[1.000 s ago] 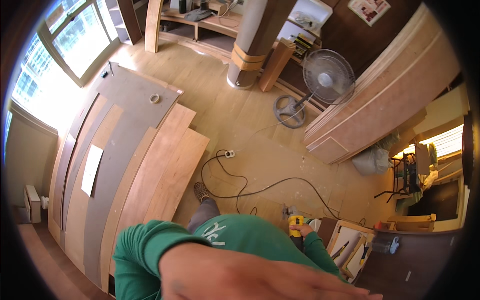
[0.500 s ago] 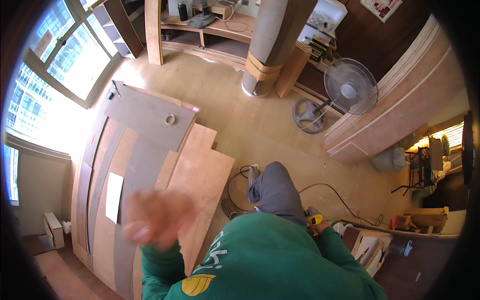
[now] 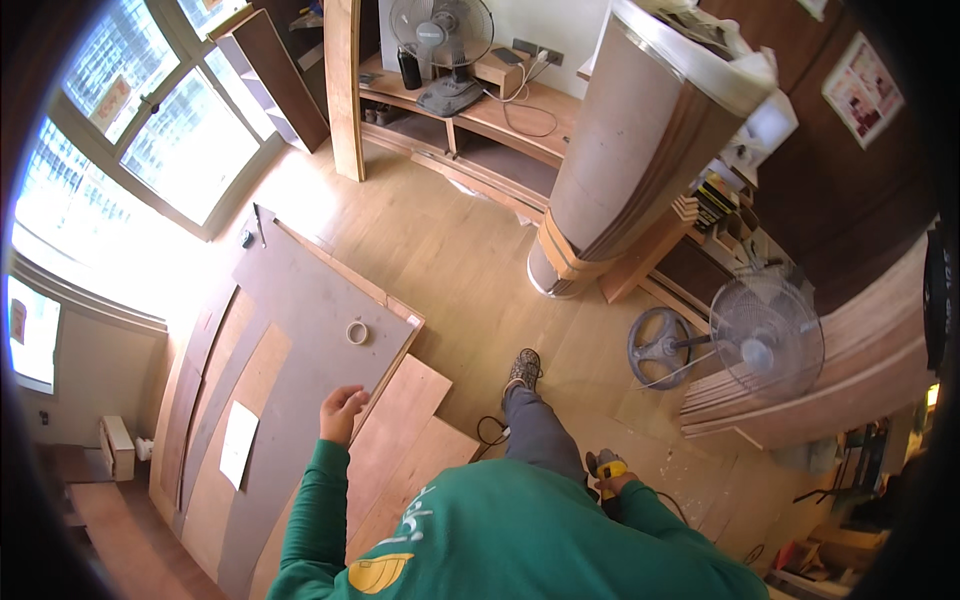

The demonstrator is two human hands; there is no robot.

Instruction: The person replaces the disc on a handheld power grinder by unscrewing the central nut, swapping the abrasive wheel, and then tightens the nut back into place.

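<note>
My right hand (image 3: 617, 486) grips a yellow and dark grey power tool (image 3: 606, 466) beside my right leg; its exact kind cannot be made out. My left hand (image 3: 342, 412) hovers over the edge of a large grey-brown sheet (image 3: 310, 295), fingers loosely bent, with nothing visible in it. On that sheet lies a tape roll (image 3: 349, 336), ahead of the left hand. To the left, a white paper (image 3: 238, 445) rests on the stacked panels. Light wood boards (image 3: 400, 395) jut out beneath the sheet, close to my left arm.
A tall wrapped roll of sheets (image 3: 610, 190) stands ahead on the wooden floor (image 3: 450, 260). Right of it are a pedestal fan (image 3: 755, 355) and leaning curved panels (image 3: 860, 370). A black cord (image 3: 490, 430) lies near my foot. Another fan (image 3: 432, 35) sits on the far bench.
My left hand has dropped from a blurred, raised position and moved forward and right. The view has shifted, and one foot now shows stretched ahead. The power tool stays in my right hand.
</note>
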